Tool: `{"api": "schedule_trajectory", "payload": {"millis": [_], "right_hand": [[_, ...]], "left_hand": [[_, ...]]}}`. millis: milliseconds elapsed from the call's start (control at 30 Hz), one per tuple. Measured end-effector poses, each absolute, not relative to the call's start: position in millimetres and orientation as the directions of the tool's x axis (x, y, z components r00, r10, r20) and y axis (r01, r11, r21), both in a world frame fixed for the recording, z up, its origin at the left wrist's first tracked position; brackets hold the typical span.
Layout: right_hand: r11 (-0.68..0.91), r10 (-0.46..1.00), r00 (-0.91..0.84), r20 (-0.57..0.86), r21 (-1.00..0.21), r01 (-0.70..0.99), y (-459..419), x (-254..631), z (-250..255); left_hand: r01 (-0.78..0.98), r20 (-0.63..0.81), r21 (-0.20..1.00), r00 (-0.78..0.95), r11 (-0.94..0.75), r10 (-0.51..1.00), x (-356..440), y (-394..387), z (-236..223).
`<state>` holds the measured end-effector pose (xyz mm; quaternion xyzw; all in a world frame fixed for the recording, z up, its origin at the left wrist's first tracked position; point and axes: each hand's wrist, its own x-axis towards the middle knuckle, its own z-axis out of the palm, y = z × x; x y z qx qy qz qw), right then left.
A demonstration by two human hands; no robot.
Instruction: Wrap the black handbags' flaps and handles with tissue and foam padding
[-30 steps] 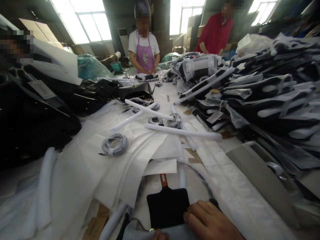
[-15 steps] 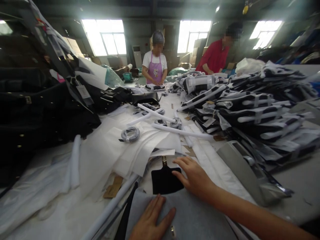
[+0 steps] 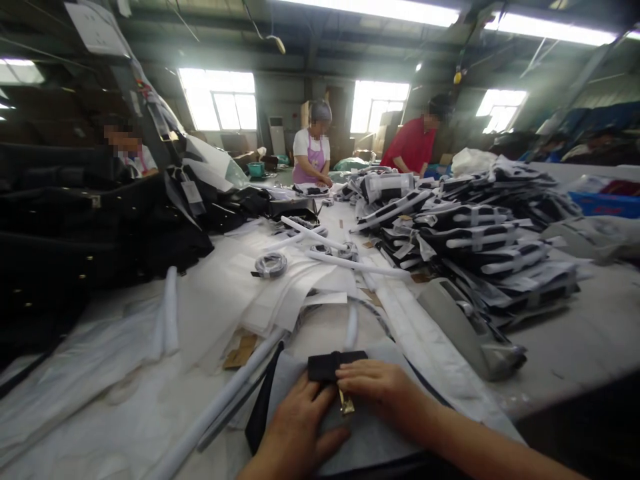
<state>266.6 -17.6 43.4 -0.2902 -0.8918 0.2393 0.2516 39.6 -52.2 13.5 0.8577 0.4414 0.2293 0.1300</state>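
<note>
Head view: black flap lies folded over the grey bag at the near edge of the counter. Left hand rests flat with fingers spread, pinning flap and bag; right hand pinches the flap edge beside the brass clasp. Risk, as judged: if the pinch loosens the fold could spring open; foam tubes lying near could snag.
</note>
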Motion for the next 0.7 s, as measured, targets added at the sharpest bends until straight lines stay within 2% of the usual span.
{"api": "schedule_trajectory", "payload": {"millis": [100,200,333,433,500,600,700], "right_hand": [[0.760,0.588,-0.772,0.244,-0.492,0.423,-30.4,270.9,30.9],[0.749,0.584,-0.796,0.159,-0.483,0.453,-32.7,270.7,28.1],[0.742,0.588,-0.795,0.145,-0.487,0.460,-31.9,271.4,24.0],[0.773,0.566,-0.805,0.177,-0.453,0.444,-31.5,272.3,15.1],[0.799,0.544,-0.814,0.202,-0.421,0.429,-31.2,271.7,9.2],[0.824,0.526,-0.815,0.245,-0.385,0.416,-30.3,268.3,5.4],[0.825,0.533,-0.795,0.291,-0.385,0.413,-29.2,265.1,8.4]], "left_hand": [[0.669,0.414,0.403,0.476,-0.625,0.776,38.6,-57.7,10.5],[0.683,0.602,0.235,0.456,-0.692,0.655,35.9,-63.7,3.6],[0.687,0.739,0.060,0.457,-0.724,0.494,33.6,-69.6,-0.1],[0.551,0.722,-0.027,0.588,-0.834,0.365,34.7,-70.1,3.3],[0.478,0.652,-0.026,0.674,-0.878,0.348,37.0,-70.3,4.5],[0.507,0.582,0.016,0.696,-0.862,0.420,42.5,-75.2,1.1],[0.599,0.573,0.021,0.649,-0.801,0.500,47.9,-84.6,-5.1]]}}
